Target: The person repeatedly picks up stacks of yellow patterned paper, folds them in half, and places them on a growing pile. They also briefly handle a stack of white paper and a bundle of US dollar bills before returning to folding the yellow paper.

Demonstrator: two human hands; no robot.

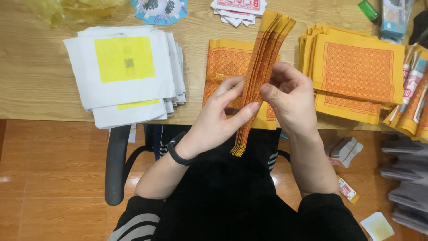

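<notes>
**Folded orange-and-yellow sheets held on edge between both your hands**

Table: pale wood, filling the upper part of the view. Its near edge runs across just above your lap.

White paper stack: toward the table's left side. The top sheet bears a yellow square, and the lower sheets reach the near edge.

Yellow-orange patterned stack: toward the right side, with fanned layers under a top sheet printed with an orange grid panel.

Flat orange sheet: lies at the middle of the table near the near edge, directly behind your hands and partly covered by them.

Folded bundle: several orange-and-yellow sheets pressed together and seen edge-on. It stands steeply, its top leaning right over the table's middle and its lower end hanging past the near edge above your lap. It passes between your two hands.

Your right hand: to the right of the bundle, fingers curled, thumb pressing the bundle's right face around its middle.

Your left hand: to the left and slightly lower, fingers extended and closed against the bundle's left face. A black wristband sits on that wrist.

Banded note bundles: at the table's right edge, just beside the patterned stack.

Small printed packets: at the far edge, above the bundle's top.
</notes>
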